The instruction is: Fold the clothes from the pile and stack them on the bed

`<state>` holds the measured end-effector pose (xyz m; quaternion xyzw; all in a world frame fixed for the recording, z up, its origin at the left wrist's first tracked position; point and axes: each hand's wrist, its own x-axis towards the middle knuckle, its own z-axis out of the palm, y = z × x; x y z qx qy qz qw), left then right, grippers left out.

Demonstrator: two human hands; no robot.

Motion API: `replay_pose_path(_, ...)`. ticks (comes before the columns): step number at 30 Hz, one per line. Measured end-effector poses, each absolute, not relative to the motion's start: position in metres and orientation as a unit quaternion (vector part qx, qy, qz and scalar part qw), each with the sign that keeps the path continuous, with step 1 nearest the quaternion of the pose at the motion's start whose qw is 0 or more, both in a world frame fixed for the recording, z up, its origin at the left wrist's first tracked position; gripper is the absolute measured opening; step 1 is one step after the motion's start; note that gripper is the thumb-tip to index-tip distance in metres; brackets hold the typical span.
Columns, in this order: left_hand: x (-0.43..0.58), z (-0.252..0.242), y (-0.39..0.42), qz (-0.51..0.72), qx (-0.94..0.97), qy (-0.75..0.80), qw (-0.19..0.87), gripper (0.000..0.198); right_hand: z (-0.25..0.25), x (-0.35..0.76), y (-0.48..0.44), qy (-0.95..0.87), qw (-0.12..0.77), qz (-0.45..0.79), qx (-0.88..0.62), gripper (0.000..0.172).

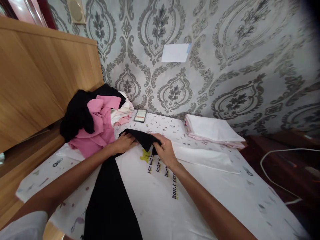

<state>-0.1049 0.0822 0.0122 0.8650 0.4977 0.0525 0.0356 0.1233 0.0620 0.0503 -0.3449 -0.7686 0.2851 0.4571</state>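
A person's two bare arms reach forward over a sheet (268,196) printed with small scattered motifs; a white garment (150,196) lies spread across it, directly below the hands, bearing dark lettering and a yellow cartoon figure (145,156); part of the lettering is hidden by the right wrist. A piece of black cloth (142,136) spans the space between the hands, near the middle of the view; the right hand (165,150) pinches its right end between thumb and fingers; the left hand (125,143) rests at its left end with fingers bent, though the fingertips are hidden in the dark fabric, so I cannot tell whether they grip it. A long black panel (110,203) runs from below the left hand down to the bottom edge.

Beyond the left forearm sits a crumpled heap of clothes (103,123) in pink, black and white, beside a wooden panel (45,73); a small pixelated card (140,115) lies just right of the heap; a folded white stack (212,128) lies farther right, near the wall (162,20); the wall has grey ornate paper, and a white sheet of paper (176,53) shows against it.
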Motion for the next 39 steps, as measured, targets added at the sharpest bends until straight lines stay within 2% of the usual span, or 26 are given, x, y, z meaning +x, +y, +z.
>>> replay_pose_path(5, -0.124, 0.011, 0.080, 0.066, 0.862, 0.502, 0.011, 0.036, 0.034, 0.138, 0.045, -0.801, 0.418, 0.283, -0.322, 0.048)
replay_pose_path(10, -0.133, 0.012, 0.077, 0.043, 0.832, 0.553, -0.015, 0.033, 0.009, 0.135, 0.032, -0.819, 0.390, 0.290, -0.304, 0.047)
replay_pose_path(15, -0.139, 0.007, 0.075, 0.040, 0.800, 0.598, -0.018, 0.034, 0.003, 0.124, 0.024, -0.844, 0.333, 0.250, -0.336, 0.059)
replay_pose_path(19, -0.143, 0.002, 0.075, 0.048, 0.778, 0.626, -0.007, 0.045, 0.009, 0.118, 0.018, -0.857, 0.305, 0.214, -0.356, 0.049)
replay_pose_path(24, -0.145, 0.002, 0.080, 0.074, 0.779, 0.623, 0.010, 0.043, 0.010, 0.107, 0.008, -0.880, 0.275, 0.130, -0.365, 0.035)
replay_pose_path(29, -0.148, 0.013, 0.082, 0.156, 0.718, 0.679, -0.002, 0.039, 0.007, 0.099, -0.003, -0.892, 0.239, 0.068, -0.377, 0.032)
replay_pose_path(33, -0.144, 0.023, 0.076, 0.203, 0.751, 0.628, 0.000, 0.040, 0.004, 0.097, -0.008, -0.902, 0.231, 0.032, -0.363, 0.030)
replay_pose_path(36, -0.137, 0.023, 0.071, 0.165, 0.797, 0.580, 0.033, 0.044, 0.004, 0.094, -0.010, -0.905, 0.225, 0.019, -0.360, 0.028)
replay_pose_path(39, -0.132, 0.021, 0.071, 0.073, 0.787, 0.611, 0.028, 0.047, 0.005, 0.091, -0.013, -0.910, 0.224, 0.016, -0.349, 0.026)
